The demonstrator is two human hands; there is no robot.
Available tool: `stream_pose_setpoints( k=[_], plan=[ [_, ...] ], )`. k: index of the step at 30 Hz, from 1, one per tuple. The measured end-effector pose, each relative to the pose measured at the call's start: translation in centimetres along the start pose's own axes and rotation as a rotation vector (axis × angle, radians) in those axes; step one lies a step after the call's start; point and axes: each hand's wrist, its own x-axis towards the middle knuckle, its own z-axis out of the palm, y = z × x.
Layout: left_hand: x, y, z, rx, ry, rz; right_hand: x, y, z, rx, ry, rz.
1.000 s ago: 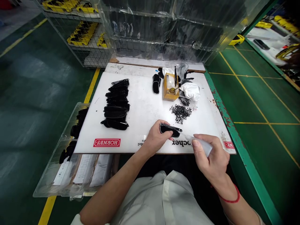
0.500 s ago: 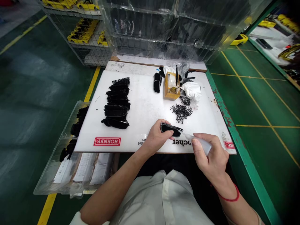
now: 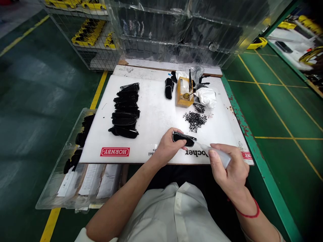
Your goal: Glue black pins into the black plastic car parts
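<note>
white board on table, rows of black parts at left, screw pile near centre | left hand closed around black part at front edge | right hand gripping small squeeze bottle, tip touching part | step: likely dabbing glue; next: steady tip, light squeeze

Glossy black plastic shell

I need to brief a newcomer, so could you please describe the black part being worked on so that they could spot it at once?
On the white board, look at the near edge, just below the loose pile of small black screws. The black part lies there, gripped by the left hand, with the tip of the right hand's clear bottle at its end. Unlike the stacked black parts farther left, it lies alone.
</note>
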Motion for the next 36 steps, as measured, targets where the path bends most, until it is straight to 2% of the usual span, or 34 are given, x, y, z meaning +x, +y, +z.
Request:
stream_pose_setpoints(
  k=[14, 36],
  plan=[
    [-0.3, 1.1, 0.3, 0.012, 0.007, -0.042, 0.1, 0.0, 0.4, -0.017, -0.019, -0.006],
    [-0.2, 0.4, 0.0, 0.044, 0.011, -0.006, -0.2, 0.4, -0.3, -0.032, -0.005, 0.022]
  ],
)
